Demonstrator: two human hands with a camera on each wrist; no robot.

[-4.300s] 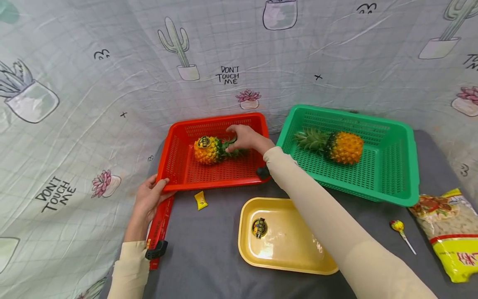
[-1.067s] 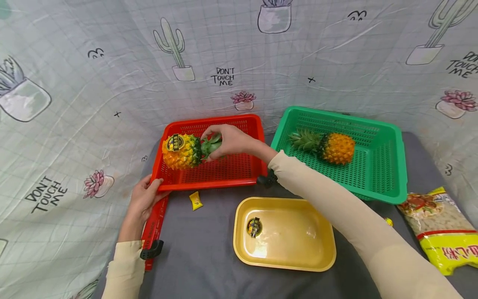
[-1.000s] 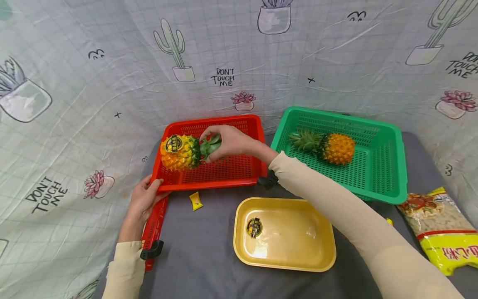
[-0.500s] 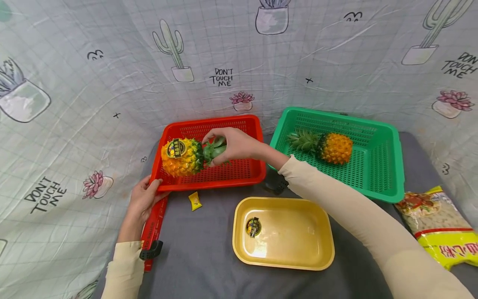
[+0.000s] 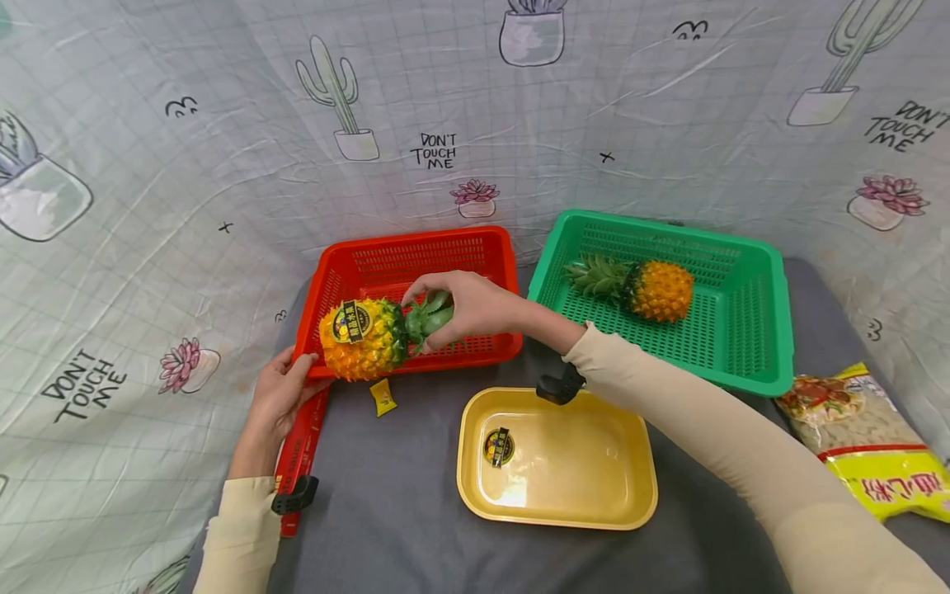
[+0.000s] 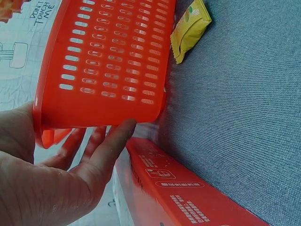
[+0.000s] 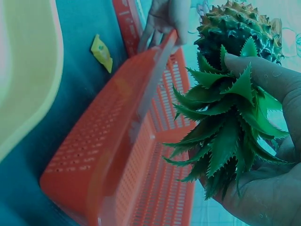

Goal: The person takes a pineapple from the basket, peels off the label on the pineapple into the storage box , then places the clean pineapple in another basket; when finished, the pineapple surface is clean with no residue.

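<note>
My right hand [image 5: 478, 312] grips a pineapple [image 5: 364, 342] by its leafy crown. The fruit is on its side above the front left part of the red basket [image 5: 475, 356], overlapping the front rim in the head view. A black and gold label faces up on it. Spiky green leaves [image 7: 225, 127] lie between thumb and fingers in the right wrist view. My left hand [image 5: 280, 392] holds the red basket's front left corner, and the left wrist view shows its fingers [image 6: 113, 146] around that corner.
A green basket [image 5: 788, 330] with another pineapple [image 5: 664, 291] stands at right. In front lies a yellow tray [image 5: 571, 474] with a label in it. A yellow wrapped candy [image 5: 382, 398], a long red box [image 5: 303, 450] and a food bag [image 5: 868, 445] surround these.
The right hand has taken the pineapple by its crown and lifted it from the red basket's floor. Hand and fruit have since come forward over the front rim. The left hand stays at the corner.
</note>
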